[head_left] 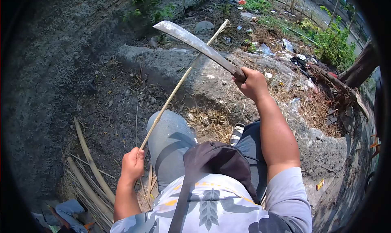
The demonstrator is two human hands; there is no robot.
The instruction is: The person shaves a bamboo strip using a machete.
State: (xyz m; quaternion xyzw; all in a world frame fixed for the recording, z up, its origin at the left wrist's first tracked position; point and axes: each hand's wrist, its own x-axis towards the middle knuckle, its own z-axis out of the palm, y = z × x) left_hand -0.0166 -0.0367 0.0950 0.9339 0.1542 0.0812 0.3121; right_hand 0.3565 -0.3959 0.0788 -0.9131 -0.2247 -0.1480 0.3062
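Note:
My right hand [253,84] is closed around the dark handle of a machete [195,41], whose broad, worn grey blade reaches up and to the left. Closed in a fist, my left hand [132,164] grips a long pale stick [173,95] near its lower end. The stick slants up to the right past my knee, and the blade overlaps it close to its far tip in this view. That tip looks frayed or bent over. A dark bag [220,161] hangs across my lap.
Long cut stalks [91,163] lie on the ground at the left. A rough wall [53,90] rises on that side. Ahead is a stone ledge [154,64] with litter and dry grass beyond. A tree trunk [360,68] stands at the right. Another person's leg [69,210] shows at lower left.

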